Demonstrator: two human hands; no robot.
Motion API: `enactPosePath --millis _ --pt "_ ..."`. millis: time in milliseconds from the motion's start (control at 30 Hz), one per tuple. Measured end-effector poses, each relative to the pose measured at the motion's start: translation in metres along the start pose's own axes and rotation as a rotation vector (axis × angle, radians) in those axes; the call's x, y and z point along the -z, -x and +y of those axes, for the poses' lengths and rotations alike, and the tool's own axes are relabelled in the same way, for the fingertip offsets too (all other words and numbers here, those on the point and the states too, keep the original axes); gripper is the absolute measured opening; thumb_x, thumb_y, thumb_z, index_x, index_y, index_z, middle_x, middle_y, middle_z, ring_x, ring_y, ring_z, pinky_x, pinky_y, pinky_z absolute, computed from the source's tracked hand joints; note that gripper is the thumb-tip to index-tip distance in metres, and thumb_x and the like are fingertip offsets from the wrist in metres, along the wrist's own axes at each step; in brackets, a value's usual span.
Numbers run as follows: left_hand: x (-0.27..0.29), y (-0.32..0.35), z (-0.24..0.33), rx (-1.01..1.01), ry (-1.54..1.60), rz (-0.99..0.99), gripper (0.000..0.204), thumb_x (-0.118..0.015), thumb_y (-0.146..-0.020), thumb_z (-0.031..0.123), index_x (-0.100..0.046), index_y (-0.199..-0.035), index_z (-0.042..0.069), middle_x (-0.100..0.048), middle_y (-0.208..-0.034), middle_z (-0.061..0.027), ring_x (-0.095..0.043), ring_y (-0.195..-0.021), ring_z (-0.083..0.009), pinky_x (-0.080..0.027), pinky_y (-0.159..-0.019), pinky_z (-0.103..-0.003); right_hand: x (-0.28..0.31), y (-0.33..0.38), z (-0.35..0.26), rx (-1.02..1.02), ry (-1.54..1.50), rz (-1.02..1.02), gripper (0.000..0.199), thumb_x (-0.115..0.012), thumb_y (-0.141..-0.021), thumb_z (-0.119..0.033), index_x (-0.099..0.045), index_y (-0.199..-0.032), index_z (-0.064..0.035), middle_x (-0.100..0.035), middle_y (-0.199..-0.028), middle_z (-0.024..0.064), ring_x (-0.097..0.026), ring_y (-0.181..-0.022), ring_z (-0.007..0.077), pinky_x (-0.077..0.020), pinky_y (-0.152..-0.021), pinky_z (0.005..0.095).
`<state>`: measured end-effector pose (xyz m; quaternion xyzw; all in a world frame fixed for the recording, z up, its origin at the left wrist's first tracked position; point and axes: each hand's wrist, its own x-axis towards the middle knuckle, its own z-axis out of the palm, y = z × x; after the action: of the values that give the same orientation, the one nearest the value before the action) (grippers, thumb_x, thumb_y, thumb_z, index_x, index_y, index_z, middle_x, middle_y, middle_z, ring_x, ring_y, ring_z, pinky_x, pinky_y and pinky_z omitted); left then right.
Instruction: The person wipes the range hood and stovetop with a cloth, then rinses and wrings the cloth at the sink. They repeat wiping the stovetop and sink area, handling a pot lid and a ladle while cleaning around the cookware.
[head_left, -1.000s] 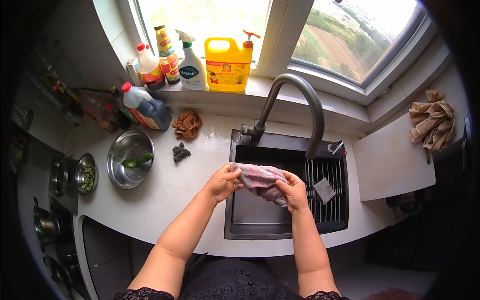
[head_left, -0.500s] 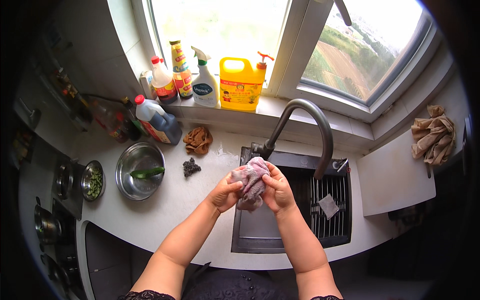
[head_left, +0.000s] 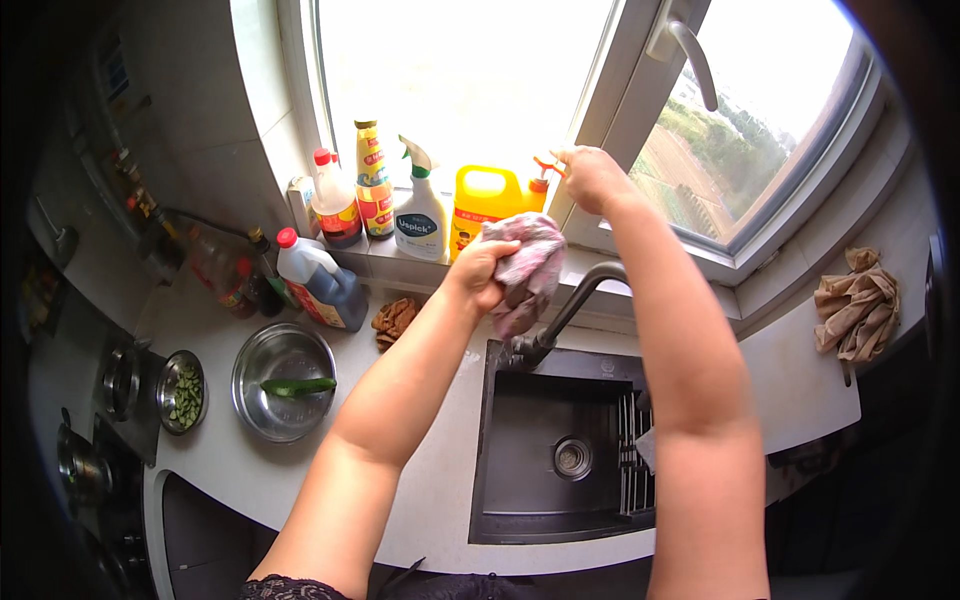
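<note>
My left hand point(head_left: 477, 277) is closed on a crumpled, pinkish-grey cloth point(head_left: 532, 268), held up in front of a yellow jug point(head_left: 480, 193) on the windowsill. The cloth hides the lower right of the jug. Up at the jug's top, my right hand point(head_left: 597, 180) has its fingers curled at the orange-red pump head point(head_left: 550, 168). Part of the pump is covered by the fingers. Below, the black sink point(head_left: 520, 430) has a round drain point(head_left: 572, 458), and its dark curved faucet point(head_left: 575, 305) passes behind my right forearm.
A spray bottle point(head_left: 420, 220) and sauce bottles point(head_left: 374, 185) line the sill. On the counter are a large blue-tinted jug point(head_left: 320, 280), a brown cloth point(head_left: 396, 322), a steel bowl point(head_left: 283, 415) with a green vegetable point(head_left: 298, 386), and a smaller bowl of green pieces point(head_left: 186, 398). Right stands a white board point(head_left: 800, 400).
My right hand has let go of the cloth and moved up to the jug's pump. My left hand has carried the cloth up and away from the sink. The view has shifted.
</note>
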<state>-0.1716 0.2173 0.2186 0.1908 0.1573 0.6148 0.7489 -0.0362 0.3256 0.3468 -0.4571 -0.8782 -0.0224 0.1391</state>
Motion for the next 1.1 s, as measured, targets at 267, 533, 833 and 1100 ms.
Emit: enactPosePath --millis 267,533,833,1100 --pt "-0.013 -0.074 -0.011 0.099 0.110 0.077 0.031 -0.042 -0.094 0.006 -0.047 -0.125 0.002 -0.059 -0.115 -0.0189 -0.059 -0.107 -0.0331 -0.047 -0.095 -0.052 0.001 -0.027 -0.003 -0.015 -0.057 -0.320 0.055 -0.064 -0.078 0.001 -0.057 -0.129 -0.0183 -0.057 -0.127 0.0137 -0.052 -0.119 0.0264 -0.0404 -0.100 0.0327" --pt "-0.025 -0.081 -0.010 0.088 0.210 0.109 0.033 -0.037 -0.098 0.015 -0.043 -0.128 0.002 -0.055 -0.122 -0.0209 -0.054 -0.114 -0.0360 -0.040 -0.100 -0.054 0.011 -0.031 -0.016 -0.100 -0.135 -0.383 0.051 -0.055 -0.077 0.012 -0.062 -0.123 -0.0104 -0.066 -0.110 0.0169 -0.062 -0.093 0.0179 -0.0471 -0.088 0.0303" --pt "-0.024 -0.080 -0.005 0.075 0.228 0.075 0.034 -0.041 -0.096 0.012 -0.043 -0.128 0.001 -0.053 -0.126 -0.0198 -0.051 -0.118 -0.0349 -0.037 -0.105 -0.052 -0.006 -0.034 0.002 -0.187 -0.525 -0.453 0.046 -0.053 -0.081 0.015 -0.061 -0.122 -0.0042 -0.067 -0.111 0.0071 -0.056 -0.096 0.0088 -0.0445 -0.091 0.0231" --pt "-0.025 -0.026 0.007 0.013 0.077 -0.124 0.036 -0.045 -0.093 0.009 -0.043 -0.129 0.001 -0.055 -0.122 -0.0175 -0.055 -0.113 -0.0321 -0.044 -0.100 -0.048 0.023 -0.011 -0.001 -0.219 -0.571 0.016 0.059 -0.040 -0.077 0.012 -0.048 -0.134 -0.0009 -0.055 -0.130 0.0151 -0.053 -0.114 0.0163 -0.0386 -0.098 0.0251"
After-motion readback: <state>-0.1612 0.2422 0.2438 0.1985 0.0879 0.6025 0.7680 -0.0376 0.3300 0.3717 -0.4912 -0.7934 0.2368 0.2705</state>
